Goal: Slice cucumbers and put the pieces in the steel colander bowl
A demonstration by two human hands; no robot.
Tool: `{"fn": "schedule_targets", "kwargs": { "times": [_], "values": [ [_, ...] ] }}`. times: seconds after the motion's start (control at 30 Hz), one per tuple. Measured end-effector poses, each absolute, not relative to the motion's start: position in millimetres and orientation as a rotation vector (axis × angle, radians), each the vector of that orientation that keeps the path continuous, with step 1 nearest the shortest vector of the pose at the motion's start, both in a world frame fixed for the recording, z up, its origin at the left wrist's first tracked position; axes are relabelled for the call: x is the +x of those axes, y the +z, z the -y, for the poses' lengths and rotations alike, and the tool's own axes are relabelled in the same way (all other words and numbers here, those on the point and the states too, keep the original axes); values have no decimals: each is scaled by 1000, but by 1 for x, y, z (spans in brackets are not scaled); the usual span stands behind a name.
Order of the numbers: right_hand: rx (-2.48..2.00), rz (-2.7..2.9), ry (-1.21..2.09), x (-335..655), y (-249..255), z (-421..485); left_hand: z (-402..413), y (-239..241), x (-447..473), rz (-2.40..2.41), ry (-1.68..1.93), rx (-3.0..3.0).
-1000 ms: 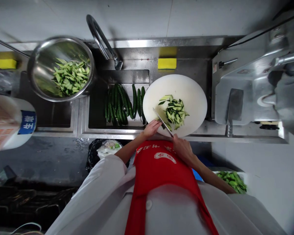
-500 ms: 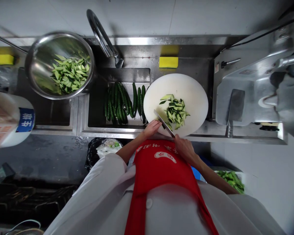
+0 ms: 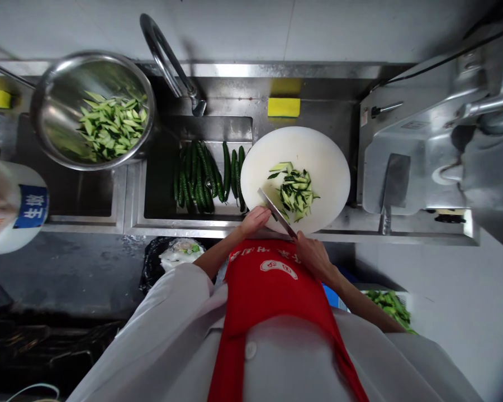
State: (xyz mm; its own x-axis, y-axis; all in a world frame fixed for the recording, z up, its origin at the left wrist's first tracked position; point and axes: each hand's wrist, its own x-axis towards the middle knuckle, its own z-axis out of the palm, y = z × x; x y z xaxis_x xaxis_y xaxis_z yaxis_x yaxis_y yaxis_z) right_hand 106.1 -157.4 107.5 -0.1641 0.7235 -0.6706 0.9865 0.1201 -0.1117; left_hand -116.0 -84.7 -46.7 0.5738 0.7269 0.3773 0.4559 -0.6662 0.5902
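Observation:
A round white cutting board [image 3: 318, 151] rests over the sink edge with a pile of cucumber slices [image 3: 295, 192] on it. My right hand [image 3: 312, 254] is closed round the handle of a cleaver [image 3: 276, 212], its blade slanting across the board's near left part. My left hand [image 3: 255, 219] sits curled at the board's near edge, right beside the blade; what it presses on is hidden. Whole cucumbers [image 3: 207, 176] lie in the sink basin to the left of the board.
A steel bowl [image 3: 50, 111] of sliced cucumber sits at the back left. A faucet [image 3: 170, 61] arches over the sink [image 3: 163, 184]. Yellow sponges [image 3: 283, 106] lie on the back ledge. A second cleaver [image 3: 392, 187] lies by a steel machine [image 3: 444, 134] at right. A white bucket [image 3: 8, 215] stands far left.
The cleaver and both hands stay at the board's near edge with only slight shifts. The whole view has slid a little to the left.

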Motion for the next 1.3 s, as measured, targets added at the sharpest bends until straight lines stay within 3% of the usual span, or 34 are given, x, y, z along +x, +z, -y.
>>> {"fn": "schedule_targets", "kwargs": {
  "times": [1.3],
  "values": [
    [1659,-1866,-850,96,103,155,85,-50,-116,-951,777,2354]
  ]
}}
